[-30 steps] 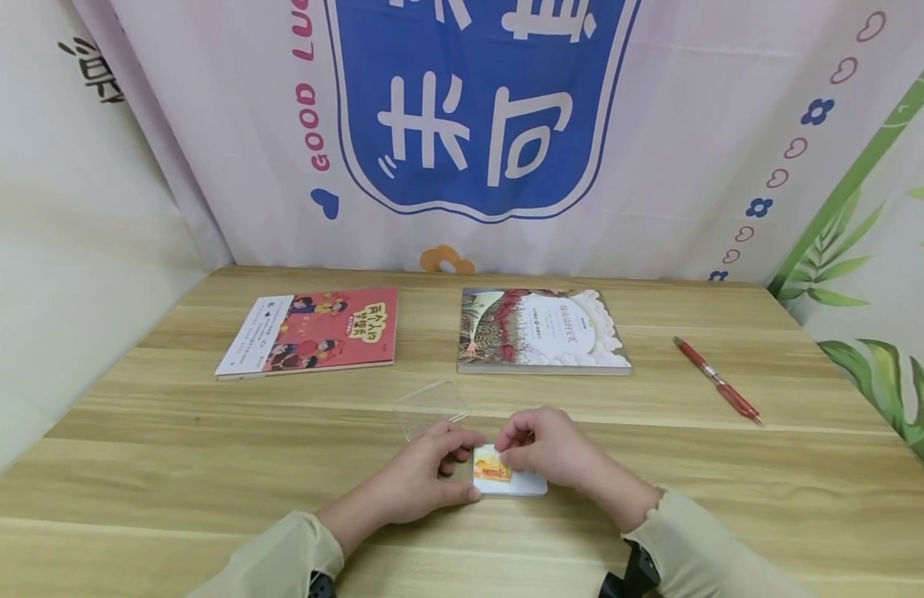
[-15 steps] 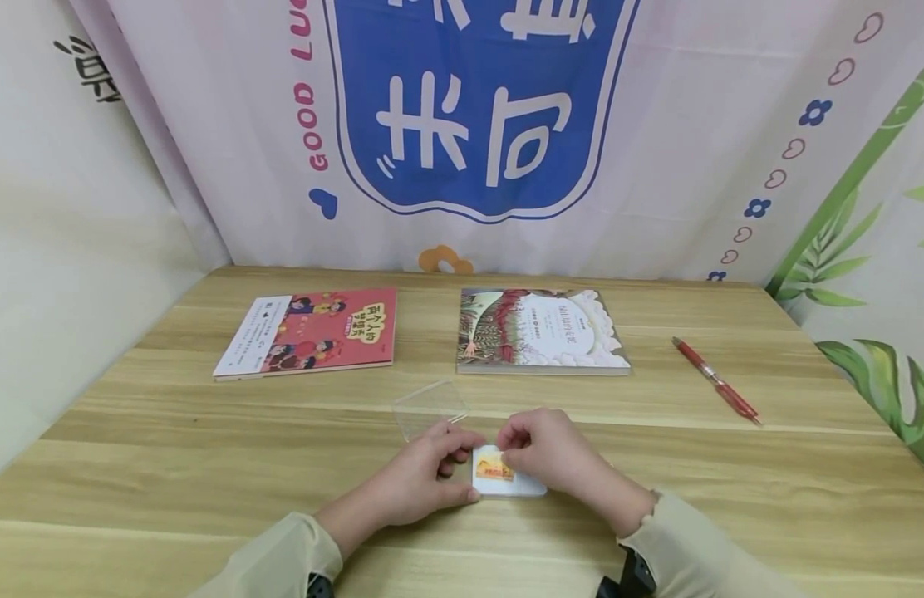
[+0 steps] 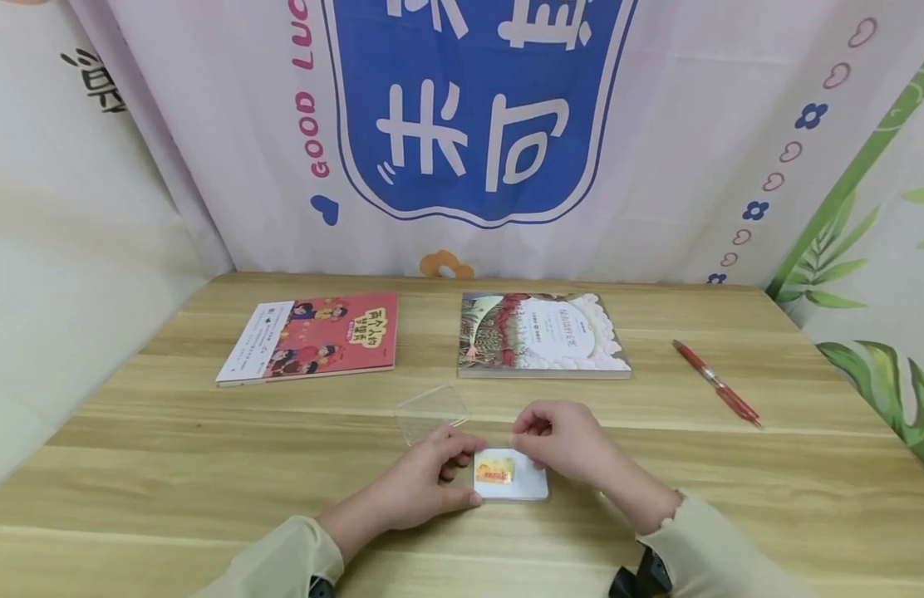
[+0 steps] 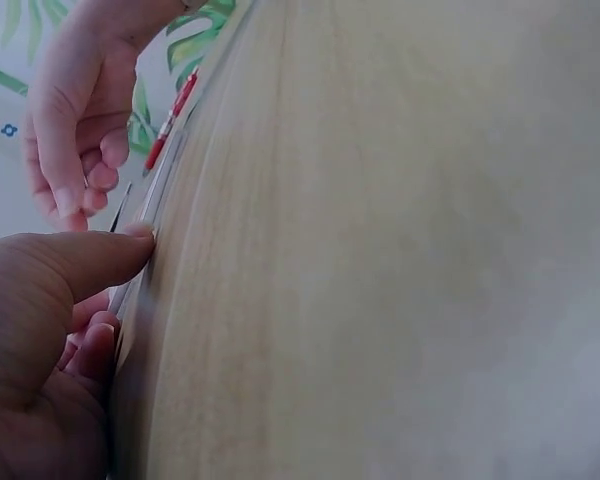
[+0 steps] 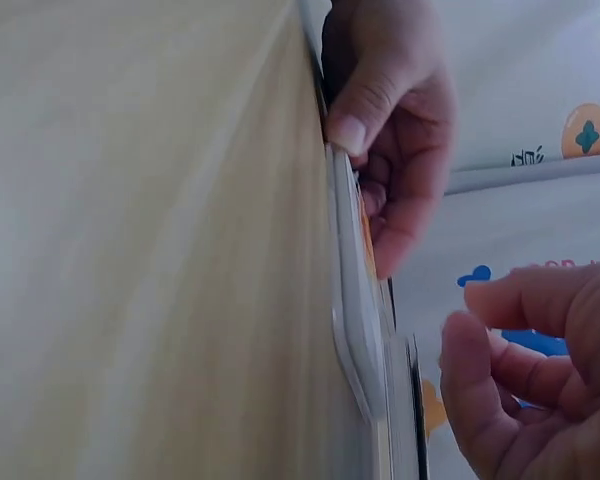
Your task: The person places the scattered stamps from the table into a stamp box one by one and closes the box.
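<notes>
My left hand point(image 3: 417, 482) holds a small white pad with rounded corners point(image 3: 533, 486) at its left side, thumb on the near corner and index finger at the far corner. On the pad's left part lies a yellow-orange sticker point(image 3: 495, 471) with red print. My right hand point(image 3: 570, 440) hovers over the pad's far right corner, its thumb and index fingertip close together. The right wrist view shows a small gap between those fingertips point(image 5: 467, 325), with nothing visible in it. There the pad's edge point(image 5: 355, 270) looks layered. Behind the left hand lies a clear plastic lid or case point(image 3: 432, 409).
A red book point(image 3: 320, 336) lies at the back left of the wooden table point(image 3: 208, 473). Another illustrated book point(image 3: 544, 336) lies at the back middle. A red pen point(image 3: 716, 384) is on the right. A printed curtain point(image 3: 245, 124) hangs behind the table.
My right hand has moved off the sticker, up and to the right, leaving the sticker flat and uncovered on the pad. The left hand keeps its hold.
</notes>
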`<state>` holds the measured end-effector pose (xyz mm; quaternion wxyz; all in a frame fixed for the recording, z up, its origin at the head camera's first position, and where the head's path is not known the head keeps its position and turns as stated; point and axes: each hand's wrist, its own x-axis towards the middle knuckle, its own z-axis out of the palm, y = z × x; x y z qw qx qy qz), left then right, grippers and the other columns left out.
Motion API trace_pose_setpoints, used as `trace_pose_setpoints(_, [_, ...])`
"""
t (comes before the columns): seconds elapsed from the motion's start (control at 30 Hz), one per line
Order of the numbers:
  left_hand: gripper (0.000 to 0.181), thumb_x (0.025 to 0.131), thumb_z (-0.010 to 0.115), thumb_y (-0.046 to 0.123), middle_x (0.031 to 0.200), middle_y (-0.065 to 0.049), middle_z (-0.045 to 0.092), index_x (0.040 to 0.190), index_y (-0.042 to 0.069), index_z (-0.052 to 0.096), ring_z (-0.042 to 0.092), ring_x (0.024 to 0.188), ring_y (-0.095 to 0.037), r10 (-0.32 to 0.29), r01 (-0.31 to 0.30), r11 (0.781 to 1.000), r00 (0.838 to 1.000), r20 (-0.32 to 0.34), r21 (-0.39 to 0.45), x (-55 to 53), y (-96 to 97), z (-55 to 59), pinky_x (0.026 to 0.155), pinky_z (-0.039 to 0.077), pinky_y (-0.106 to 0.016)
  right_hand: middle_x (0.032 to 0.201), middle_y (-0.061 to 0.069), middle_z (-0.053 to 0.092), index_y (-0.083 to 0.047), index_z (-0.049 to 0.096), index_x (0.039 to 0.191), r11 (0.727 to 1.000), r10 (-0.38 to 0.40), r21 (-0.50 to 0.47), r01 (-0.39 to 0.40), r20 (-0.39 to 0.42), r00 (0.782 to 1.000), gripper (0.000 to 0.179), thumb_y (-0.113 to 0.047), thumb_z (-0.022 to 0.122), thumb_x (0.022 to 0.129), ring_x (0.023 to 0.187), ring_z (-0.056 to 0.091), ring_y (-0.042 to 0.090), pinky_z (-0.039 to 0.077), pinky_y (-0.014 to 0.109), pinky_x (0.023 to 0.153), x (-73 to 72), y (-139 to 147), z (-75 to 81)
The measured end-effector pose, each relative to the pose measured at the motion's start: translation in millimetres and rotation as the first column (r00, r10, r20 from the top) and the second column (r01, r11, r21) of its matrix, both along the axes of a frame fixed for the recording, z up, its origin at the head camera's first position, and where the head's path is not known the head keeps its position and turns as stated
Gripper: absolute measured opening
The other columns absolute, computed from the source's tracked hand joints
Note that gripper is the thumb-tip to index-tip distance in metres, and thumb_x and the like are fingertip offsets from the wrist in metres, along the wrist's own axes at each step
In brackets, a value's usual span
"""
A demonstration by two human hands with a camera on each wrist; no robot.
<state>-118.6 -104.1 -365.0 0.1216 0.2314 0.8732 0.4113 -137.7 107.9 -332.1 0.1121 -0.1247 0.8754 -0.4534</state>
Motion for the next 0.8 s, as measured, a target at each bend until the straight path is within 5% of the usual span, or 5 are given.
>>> trace_pose_setpoints(0.33, [0.051,0.077,0.075,0.02,0.103,0.002,0.047,0.124,0.009,0.057,0.046,0.089,-0.012,0.019,-0.019,1.0,1.0,0.016,-0.015,1.6,0.2,-2.2,0.076,0.043,-0.021,0.08,0.006,0.06,-0.005,0.066,0.09,0.999,-0.001,-0.043,0.005,0.089,0.996,0.017,-0.02,0.066,0.085,0.067,0.057,0.016,0.051,0.029,0.06,1.0,33,-0.1])
trace_pose_setpoints(0.8, [0.052,0.078,0.075,0.02,0.106,0.002,0.047,0.124,0.008,0.056,0.046,0.092,-0.011,0.008,-0.008,1.0,1.0,-0.017,-0.006,1.8,-0.1,-3.7,0.077,0.043,-0.021,0.087,0.001,0.062,-0.007,0.067,0.096,0.997,-0.021,0.077,0.021,-0.007,1.0,0.018,-0.02,0.067,0.083,0.081,0.053,0.015,0.045,0.027,0.071,11.2,71,-3.2])
